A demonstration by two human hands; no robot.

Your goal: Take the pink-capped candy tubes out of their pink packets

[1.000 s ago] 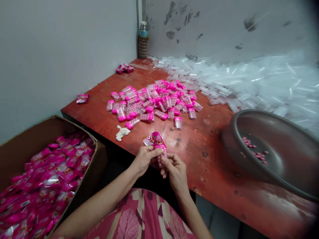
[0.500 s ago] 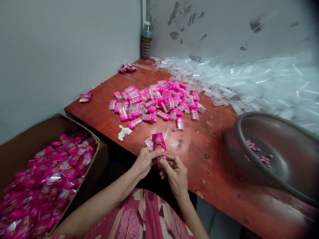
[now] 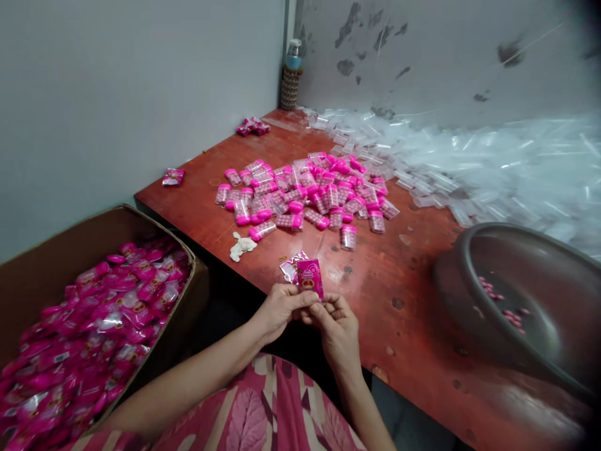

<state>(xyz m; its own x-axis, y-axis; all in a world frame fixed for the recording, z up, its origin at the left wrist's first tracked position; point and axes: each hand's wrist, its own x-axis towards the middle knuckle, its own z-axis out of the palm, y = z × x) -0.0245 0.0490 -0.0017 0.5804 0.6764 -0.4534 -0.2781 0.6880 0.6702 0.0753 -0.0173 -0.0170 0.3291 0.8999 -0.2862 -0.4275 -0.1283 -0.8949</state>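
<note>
Fingers of left hand closed on pink packet; right hand curled, hold unclear.
Packet could be dropped toward six o'clock if pinch is loosened.

bottle, upright in woven holder | dark-blotched back wall | pale side wall

Between our left hand and right hand, we see a magenta packet with a yellowish ring on its front. Beyond our hands, we have clear bottles capped in hot pink on a rust-red table blotched with dark spots. Left of them, we see bright pink packs in a brown box; right, a grey basin. Below them, our clothing mixes rose, cream and maroon, patterned with leaves.
</note>
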